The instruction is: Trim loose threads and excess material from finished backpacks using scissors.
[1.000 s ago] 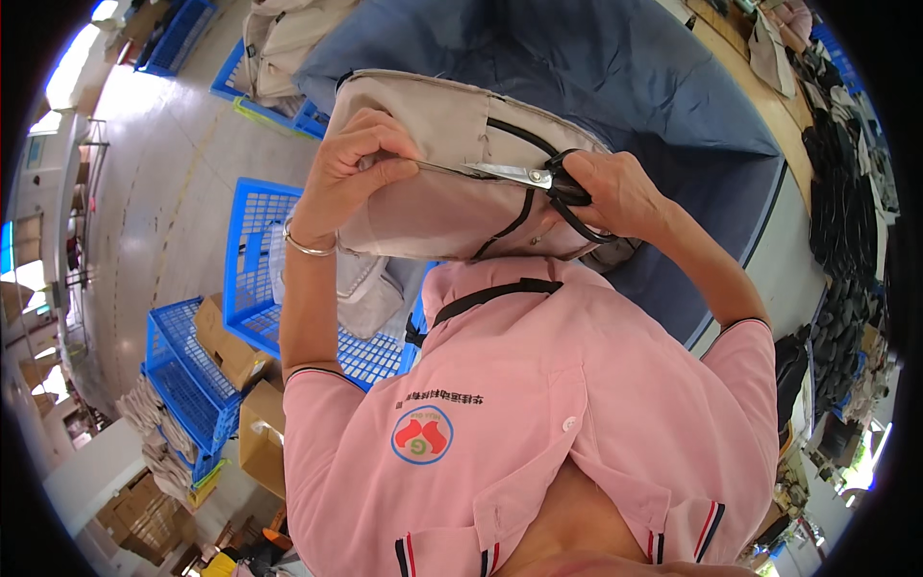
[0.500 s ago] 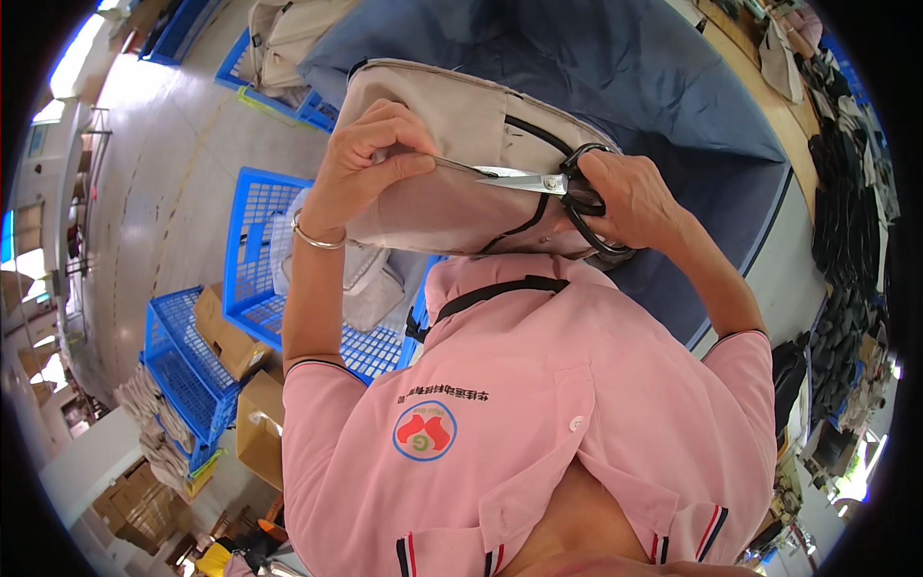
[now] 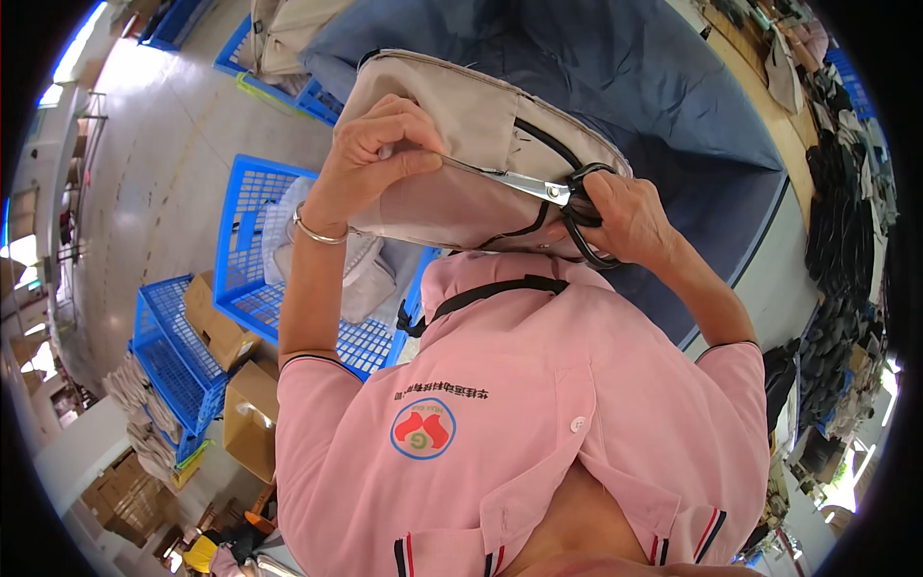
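Observation:
A beige fabric bag (image 3: pixel 423 207) with black zipper trim lies in front of me, against my waist. My left hand (image 3: pixel 389 154) is closed in a pinch at its near panel, holding one end of a thin dark strip (image 3: pixel 471 168), a thread or a seam edge; which one I cannot tell. That strip is drawn taut toward the right. My right hand (image 3: pixel 630 216) has its fingers in the black handles of a pair of scissors (image 3: pixel 540 188). The silver blades point left, nearly closed, their tips along the strip. Part of the bag is hidden behind both hands.
Behind the bag spreads a large dark-blue fabric-lined bin (image 3: pixel 577 58). To the left stands a blue plastic crate (image 3: pixel 231 240) with pale pieces in it, near more blue crates (image 3: pixel 178 337) and a cardboard box (image 3: pixel 252 418). Dark items (image 3: pixel 836 212) are piled along the right.
The scissor blades have come closer together along the strip. The bag's top edge has shifted slightly up and to the right. Both hands keep their holds.

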`<state>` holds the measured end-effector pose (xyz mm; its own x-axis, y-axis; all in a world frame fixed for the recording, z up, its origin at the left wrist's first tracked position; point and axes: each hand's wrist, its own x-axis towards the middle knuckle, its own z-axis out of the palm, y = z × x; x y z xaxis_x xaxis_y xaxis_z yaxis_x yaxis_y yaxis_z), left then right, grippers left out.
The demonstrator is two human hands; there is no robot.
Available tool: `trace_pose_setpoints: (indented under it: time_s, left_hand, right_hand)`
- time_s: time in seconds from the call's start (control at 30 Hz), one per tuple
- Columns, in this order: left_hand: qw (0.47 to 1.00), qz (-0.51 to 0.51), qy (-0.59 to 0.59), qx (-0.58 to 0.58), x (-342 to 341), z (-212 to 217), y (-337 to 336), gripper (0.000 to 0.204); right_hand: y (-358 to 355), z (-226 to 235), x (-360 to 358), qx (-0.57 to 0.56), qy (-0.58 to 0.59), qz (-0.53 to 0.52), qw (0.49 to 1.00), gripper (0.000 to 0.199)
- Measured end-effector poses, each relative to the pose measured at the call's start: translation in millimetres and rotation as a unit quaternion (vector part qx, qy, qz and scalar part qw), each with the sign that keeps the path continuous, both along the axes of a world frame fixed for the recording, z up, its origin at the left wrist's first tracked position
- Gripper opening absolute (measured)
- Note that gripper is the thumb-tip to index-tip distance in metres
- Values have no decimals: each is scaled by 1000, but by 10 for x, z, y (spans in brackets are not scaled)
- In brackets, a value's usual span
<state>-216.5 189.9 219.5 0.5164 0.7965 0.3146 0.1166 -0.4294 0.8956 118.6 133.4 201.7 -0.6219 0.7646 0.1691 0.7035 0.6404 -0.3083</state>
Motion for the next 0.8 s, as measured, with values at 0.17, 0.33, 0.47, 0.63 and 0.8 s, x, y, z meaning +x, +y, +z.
trace_pose_setpoints:
  time_s: [0.17,0.33,0.47,0.63,0.8]
  left_hand:
    - [1000,17,6,13,25,-43,-47,11]
    - [999,36,5,-12,-34,-82,-141,11]
    - [997,58,-16,-48,-139,-146,-269,12]
    - [990,104,-27,-93,-223,-186,-521,11]
    - [959,276,9,-67,-1042,-228,-1182,11]
  right_hand:
    - [49,90,-110,22,14,-1,1000,48]
    - [107,122,-210,22,2,20,1000,52]
    - [134,-1,-239,27,19,42,999,53]
    - [230,-28,-309,41,51,48,997,51]
    - [333,-19,-324,48,155,-19,987,55]
